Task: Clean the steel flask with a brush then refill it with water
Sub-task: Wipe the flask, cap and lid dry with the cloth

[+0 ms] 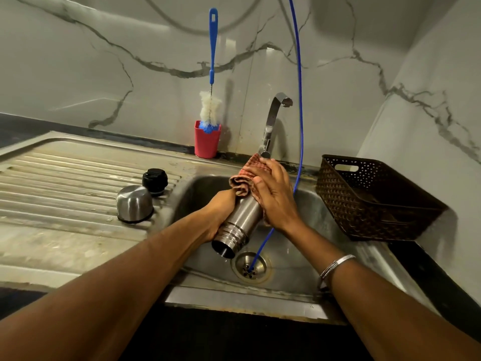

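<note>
The steel flask [240,220] is held tilted over the sink [307,246], its open mouth pointing down toward the drain [251,267]. My left hand [216,220] grips the flask's body from the left. My right hand [273,196] presses a reddish checked cloth [247,175] against the flask's upper end. The blue-handled bottle brush [212,74] stands head-down in a red cup [207,142] against the back wall. The flask's steel cup lid [134,203] and black stopper [154,179] sit on the drainboard [65,183].
A steel tap [273,118] rises behind the sink, just beyond the cloth. A thin blue hose [300,100] hangs from above into the drain. A dark woven plastic basket [374,199] stands on the counter to the right.
</note>
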Demonstrator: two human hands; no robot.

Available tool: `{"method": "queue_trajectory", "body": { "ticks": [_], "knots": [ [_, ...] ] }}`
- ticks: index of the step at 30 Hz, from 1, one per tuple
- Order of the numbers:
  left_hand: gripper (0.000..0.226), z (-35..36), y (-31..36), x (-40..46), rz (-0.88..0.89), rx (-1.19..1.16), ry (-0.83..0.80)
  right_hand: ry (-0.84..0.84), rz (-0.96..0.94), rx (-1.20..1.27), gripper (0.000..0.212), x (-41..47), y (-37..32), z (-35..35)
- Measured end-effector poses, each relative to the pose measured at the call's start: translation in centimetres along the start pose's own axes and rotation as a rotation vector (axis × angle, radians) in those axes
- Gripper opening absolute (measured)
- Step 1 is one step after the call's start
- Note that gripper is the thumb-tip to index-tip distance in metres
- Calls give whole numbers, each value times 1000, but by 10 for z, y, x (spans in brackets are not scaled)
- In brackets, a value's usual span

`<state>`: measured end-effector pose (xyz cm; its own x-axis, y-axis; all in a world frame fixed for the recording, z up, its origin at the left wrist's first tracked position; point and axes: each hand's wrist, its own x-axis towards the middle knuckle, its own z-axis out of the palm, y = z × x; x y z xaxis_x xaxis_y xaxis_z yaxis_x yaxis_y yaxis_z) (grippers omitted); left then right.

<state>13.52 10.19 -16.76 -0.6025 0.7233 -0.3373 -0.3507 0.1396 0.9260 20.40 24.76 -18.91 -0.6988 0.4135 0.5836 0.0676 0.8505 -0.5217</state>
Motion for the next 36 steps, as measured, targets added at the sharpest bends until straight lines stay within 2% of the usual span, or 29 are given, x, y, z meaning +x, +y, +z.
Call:
{"method": "queue_trajectory", "body": {
  "ticks": [7,12,14,18,20,23,27,30,32,36],
  "knots": [
    [28,-4,6,3,63,-89,-19,28,-193,0,38,-15,-17,16],
    [41,0,3,9,97,31,6,143,64,101,37,7,-11,5],
    [38,2,2,10,137,36,24,115,68,104,37,5,-16,8],
    [27,2,6,15,185,-102,38,34,52,226,40,-14,-35,24],
    [30,1,6,17,263,-33,61,89,116,278,48,-13,-39,25],
    [38,1,-1,18,374,134,56,168,309,423,65,2,-41,16],
    [39,3,-7,16,403,146,14,268,441,583,68,18,-40,7],
    [38,4,-5,15,440,174,25,336,462,647,68,19,-42,8],
    [38,4,-6,16,448,194,9,344,495,637,71,13,-45,13],
    [35,12,-7,14,534,227,-33,347,457,330,71,6,-45,12]
  ]
}}
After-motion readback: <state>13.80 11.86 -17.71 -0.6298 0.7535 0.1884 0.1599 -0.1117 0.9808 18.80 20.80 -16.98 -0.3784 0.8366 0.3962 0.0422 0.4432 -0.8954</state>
